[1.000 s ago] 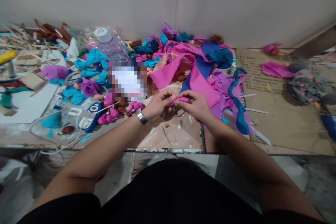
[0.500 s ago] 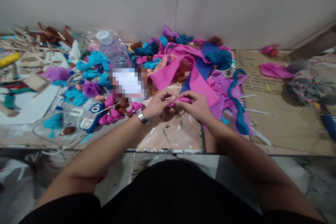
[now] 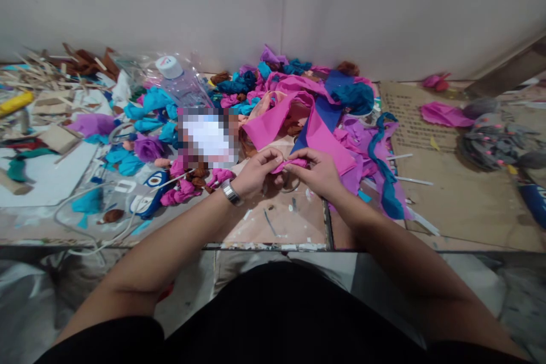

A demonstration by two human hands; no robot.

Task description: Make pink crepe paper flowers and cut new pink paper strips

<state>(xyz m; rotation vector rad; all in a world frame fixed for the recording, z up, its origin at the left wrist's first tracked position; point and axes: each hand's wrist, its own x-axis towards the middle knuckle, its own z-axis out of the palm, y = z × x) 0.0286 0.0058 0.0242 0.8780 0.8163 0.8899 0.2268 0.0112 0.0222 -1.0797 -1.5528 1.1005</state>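
Between my hands, over the table's front part, is a small folded piece of pink crepe paper (image 3: 294,164). My left hand (image 3: 260,169), with a watch (image 3: 231,191) on its wrist, pinches the left end between thumb and fingers. Thumb and index finger of my right hand (image 3: 318,172) grip the same piece from the right. A long pink crepe paper strip (image 3: 267,125) lies bent in an arch just beyond my fingers, over a dark blue strip (image 3: 327,112). The undersides of my fingers are partly hidden.
Crumpled paper flowers (image 3: 148,147) and a plastic bottle (image 3: 170,77) stand left of centre, near a white cable (image 3: 63,219). Wood sticks (image 3: 46,77) heap up at far left. Flattened cardboard (image 3: 452,199) covers the right side, with a dark grey bundle (image 3: 488,139) on it.
My hands stay in nearly the same place, both still on the pink paper, with only slight finger movement. The view has shifted a little.
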